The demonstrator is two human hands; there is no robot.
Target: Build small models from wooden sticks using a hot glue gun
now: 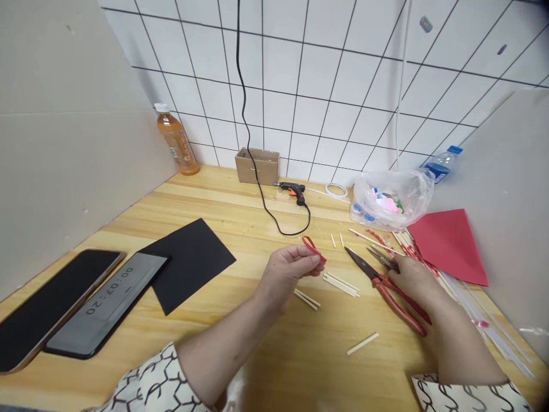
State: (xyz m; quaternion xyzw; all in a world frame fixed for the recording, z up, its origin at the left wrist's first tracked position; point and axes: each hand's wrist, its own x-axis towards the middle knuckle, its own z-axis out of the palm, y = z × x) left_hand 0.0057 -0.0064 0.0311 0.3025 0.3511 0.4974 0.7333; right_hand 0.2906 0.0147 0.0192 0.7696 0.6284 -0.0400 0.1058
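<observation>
Red-handled pliers [398,300] lay beneath the right hand [414,280], its fingers folded over them (whether gripping or merely resting, I couldn't tell), while the left hand [285,272] pinched a red strip loop [311,250] between thumb and fingertips. Pale wooden sticks [341,284] lay scattered just beyond, and a black glue gun [292,193] sat farther back.

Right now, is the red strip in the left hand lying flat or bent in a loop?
Bent: the red strip forms a narrow loop, with a gap showing inside, pinched by the left hand.
</observation>
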